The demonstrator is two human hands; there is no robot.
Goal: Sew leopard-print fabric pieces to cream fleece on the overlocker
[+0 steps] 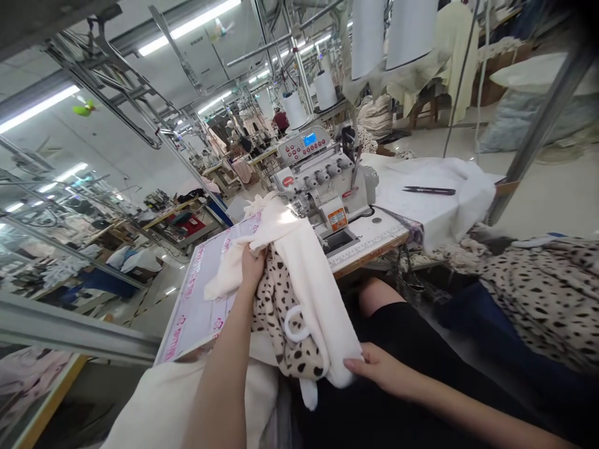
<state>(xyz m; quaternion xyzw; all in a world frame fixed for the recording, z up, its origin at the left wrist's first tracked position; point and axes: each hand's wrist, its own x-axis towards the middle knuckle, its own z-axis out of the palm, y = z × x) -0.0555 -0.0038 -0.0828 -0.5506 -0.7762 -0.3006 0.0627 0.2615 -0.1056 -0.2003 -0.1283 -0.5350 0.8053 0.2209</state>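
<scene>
Forearms (224,362) extend, hands (253,265) holding fabric (321,296); orange label (337,219) illegible.

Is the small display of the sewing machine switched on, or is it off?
It is on: the display on the sewing machine glows blue. Its text is too small to read.

The sewing machine (327,189) blocks your left hand (253,267) ahead and rightward. Right of it, you can pass above the white cloth (421,213), minding the dark snips (429,191)
</scene>
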